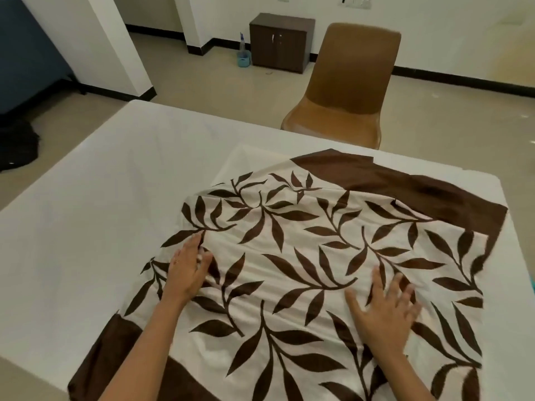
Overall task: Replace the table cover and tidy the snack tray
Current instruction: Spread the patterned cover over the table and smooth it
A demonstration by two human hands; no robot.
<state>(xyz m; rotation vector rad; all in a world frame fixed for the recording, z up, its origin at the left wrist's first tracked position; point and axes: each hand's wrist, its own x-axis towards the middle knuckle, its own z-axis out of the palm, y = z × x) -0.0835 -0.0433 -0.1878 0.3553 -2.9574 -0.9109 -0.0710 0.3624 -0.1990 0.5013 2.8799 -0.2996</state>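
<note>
The left hand [188, 269] lay released on the leaf-patterned cover [292, 250], fingers mostly straight, their tips at a raised fold near the cloth's left edge. The right hand [385, 306] was also released, fingers spread flat and pressing the cloth lower right of centre. Neither gripped anything.

The cover sat rumpled and partly doubled over, filling the lower right of the frame, its brown border showing at the upper right and lower left. It lay on a white sheet [115, 183] spread across the counter [17, 369], most of which showed bare white to the left and top. No snack tray was in view.

Beyond the counter stood a brown chair [350, 82], and farther up a dark cabinet [280, 41].

The likely trouble: flat palms push cloth rather than lift it, so smoothing outward could drag the white sheet beneath and wrinkle both. Pushing harder with one hand than the other would probably skew the cover, and its lower right part might slide off that edge.
</note>
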